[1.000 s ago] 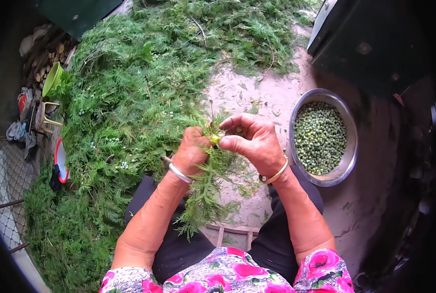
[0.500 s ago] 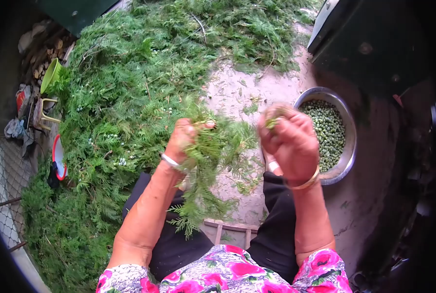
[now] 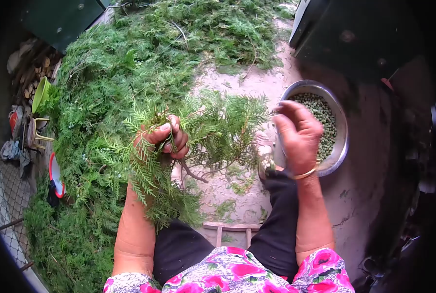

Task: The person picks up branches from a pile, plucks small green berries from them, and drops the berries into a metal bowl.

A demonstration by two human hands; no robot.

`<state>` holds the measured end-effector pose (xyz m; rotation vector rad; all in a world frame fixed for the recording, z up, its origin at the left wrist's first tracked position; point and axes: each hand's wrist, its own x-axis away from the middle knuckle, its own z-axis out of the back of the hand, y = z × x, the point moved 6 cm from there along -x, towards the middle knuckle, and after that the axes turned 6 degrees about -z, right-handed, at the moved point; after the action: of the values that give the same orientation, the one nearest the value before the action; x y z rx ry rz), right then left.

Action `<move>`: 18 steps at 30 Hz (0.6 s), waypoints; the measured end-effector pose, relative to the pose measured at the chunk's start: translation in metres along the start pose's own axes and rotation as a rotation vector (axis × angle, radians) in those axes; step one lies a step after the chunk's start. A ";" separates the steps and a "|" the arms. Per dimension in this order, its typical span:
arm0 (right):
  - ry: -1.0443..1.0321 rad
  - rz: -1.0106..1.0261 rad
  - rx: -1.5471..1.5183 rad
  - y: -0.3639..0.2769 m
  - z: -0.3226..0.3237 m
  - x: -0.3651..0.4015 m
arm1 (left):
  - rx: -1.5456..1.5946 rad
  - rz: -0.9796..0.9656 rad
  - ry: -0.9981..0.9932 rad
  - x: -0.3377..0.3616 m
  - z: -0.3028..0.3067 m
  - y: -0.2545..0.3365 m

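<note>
Fingers (image 3: 181, 140) of the person's left hand (image 3: 154, 136) are clenched around a leafy evergreen sprig (image 3: 227, 128), its fronds fanning out on both sides of the fist. The sprig's long axis runs mostly sideways, from the left fist toward the right hand (image 3: 302, 141), with other fronds drooping over the left forearm (image 3: 135, 219). The left hand grips it; the right hand is just beyond its feathery tips, fingers parted and loosely curled, with nothing visible between them. The right hand is also much the nearer to a round, shiny metal bowl (image 3: 344, 146), overlapping its left rim in this view; whether they touch is unclear. Inside lie many small, roundish, dull-green berries (image 3: 325, 116). The sprig looks soft and flat-leaved, with a thin, woody brown stem (image 3: 193, 175) poking out below. Around it, a thick, shaggy pile of cut greenery (image 3: 95, 132) covers the left and far side of a pale, rough floor (image 3: 237, 85) scattered with leaf scraps. Nearest the wearer are dark trousers (image 3: 278, 205), a slatted wooden frame (image 3: 232, 226) between the knees and pink floral cloth (image 3: 242, 271).
</note>
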<state>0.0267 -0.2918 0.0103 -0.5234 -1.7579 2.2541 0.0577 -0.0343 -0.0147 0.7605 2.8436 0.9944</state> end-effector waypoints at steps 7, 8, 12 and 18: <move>-0.280 0.376 0.424 -0.010 -0.083 0.023 | -0.012 0.004 -0.012 0.004 -0.005 -0.002; -0.282 0.375 0.425 -0.009 -0.084 0.023 | -0.019 -0.003 0.001 0.005 -0.005 -0.002; -0.332 0.401 0.472 -0.011 -0.093 0.027 | 0.012 -0.004 0.001 0.005 -0.006 -0.001; -0.372 0.235 0.295 0.005 -0.099 0.026 | 0.034 -0.021 0.041 0.005 0.000 0.002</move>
<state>0.0441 -0.1948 -0.0189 -0.2731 -1.5301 2.8680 0.0541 -0.0304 -0.0131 0.7203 2.9044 0.9722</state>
